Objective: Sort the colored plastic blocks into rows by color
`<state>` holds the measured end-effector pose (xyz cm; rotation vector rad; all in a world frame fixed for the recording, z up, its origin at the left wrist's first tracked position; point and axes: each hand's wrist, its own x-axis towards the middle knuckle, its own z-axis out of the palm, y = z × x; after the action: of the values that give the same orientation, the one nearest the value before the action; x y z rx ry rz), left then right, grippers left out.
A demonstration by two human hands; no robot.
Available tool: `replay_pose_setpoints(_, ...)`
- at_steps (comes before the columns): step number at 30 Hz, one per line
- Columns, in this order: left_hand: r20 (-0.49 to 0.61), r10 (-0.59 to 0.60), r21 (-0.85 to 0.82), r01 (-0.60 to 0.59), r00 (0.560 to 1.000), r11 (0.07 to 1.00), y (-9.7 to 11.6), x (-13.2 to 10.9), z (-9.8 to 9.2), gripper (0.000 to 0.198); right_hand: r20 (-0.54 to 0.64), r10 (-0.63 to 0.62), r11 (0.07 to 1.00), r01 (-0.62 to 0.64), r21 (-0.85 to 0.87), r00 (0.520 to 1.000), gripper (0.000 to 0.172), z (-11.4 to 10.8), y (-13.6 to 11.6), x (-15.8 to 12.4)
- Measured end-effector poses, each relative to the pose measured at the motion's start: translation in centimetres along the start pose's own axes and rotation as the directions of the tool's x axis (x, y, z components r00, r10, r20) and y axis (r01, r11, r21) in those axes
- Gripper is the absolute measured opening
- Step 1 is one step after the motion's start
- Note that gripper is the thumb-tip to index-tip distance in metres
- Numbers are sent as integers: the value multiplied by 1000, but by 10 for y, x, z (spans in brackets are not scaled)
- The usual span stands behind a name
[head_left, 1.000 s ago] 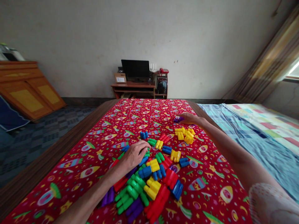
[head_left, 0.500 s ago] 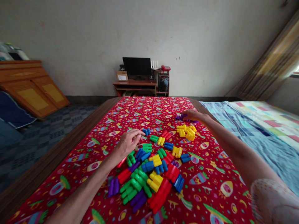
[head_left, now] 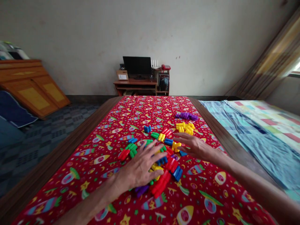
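My left hand (head_left: pixel 146 164) lies spread over the mixed pile of plastic building blocks and hides many of them. Around its fingers show yellow blocks (head_left: pixel 157 170), red blocks (head_left: pixel 161 184) and a purple block (head_left: pixel 142 190). My right hand (head_left: pixel 193 145) is open, fingers stretched leftward, by a yellow block (head_left: pixel 176 147) at the pile's right side. Whether its fingertips touch that block I cannot tell. Beyond it sit a yellow group of blocks (head_left: pixel 185 127) and a row of purple blocks (head_left: pixel 187 116). A lone blue block (head_left: pixel 147 128) stands farther back.
A red patterned cloth (head_left: pixel 98 178) covers the table, with a brown edge (head_left: pixel 93 125) on the left. A bed (head_left: pixel 262 134) adjoins on the right. Against the wall stands a desk (head_left: pixel 136 82) with a monitor (head_left: pixel 137 66); a wooden cabinet (head_left: pixel 35 90) is at far left.
My right hand has left the purple blocks and come nearer, to the pile's right side. My left hand has moved from beside the blue block onto the pile, its fingers now spread.
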<state>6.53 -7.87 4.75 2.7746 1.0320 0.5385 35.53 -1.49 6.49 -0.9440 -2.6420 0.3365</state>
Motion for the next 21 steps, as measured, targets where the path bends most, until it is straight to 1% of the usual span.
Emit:
replay_pose_setpoints(2,66,62,74,-66,996,995,18,-9,8,59,49,100,995,-99,-21,994,58,21,-19,-19)
replay_pose_setpoints(4,61,60,132,-67,996,989,26,-14,16,58,73,183,983,-181,-42,980,65,41,-31,-29)
replay_pose_setpoints(7,-10,-9,195,11,1000,981,19,-13,21,49,47,207,977,-204,-59,977,69,64,-41,-28)
replay_pose_setpoints(10,-91,-69,222,88,993,971,4,-9,18,42,-30,162,983,-164,-77,986,67,76,-45,-13)
replay_pose_setpoints(12,-154,-114,224,147,982,963,-6,-9,15,40,-109,117,991,-122,-46,987,59,80,-46,1)
replay_pose_setpoints(14,-204,-151,209,194,967,959,-16,-10,12,37,-182,68,998,-65,22,981,53,80,-45,13)
replay_pose_setpoints(16,-237,-172,178,217,956,960,-26,-12,11,33,-198,18,995,1,96,980,50,77,-45,24)
replay_pose_setpoints(18,-268,-192,140,235,944,962,-35,-14,12,33,-195,-25,987,56,154,980,49,69,-44,30)
replay_pose_setpoints(19,-288,-204,120,246,936,962,-39,-15,13,33,-214,-35,983,72,167,976,47,64,-41,32)
replay_pose_setpoints(21,-341,-227,79,268,912,960,-45,-18,16,36,-309,-23,987,71,146,951,39,50,-29,32)
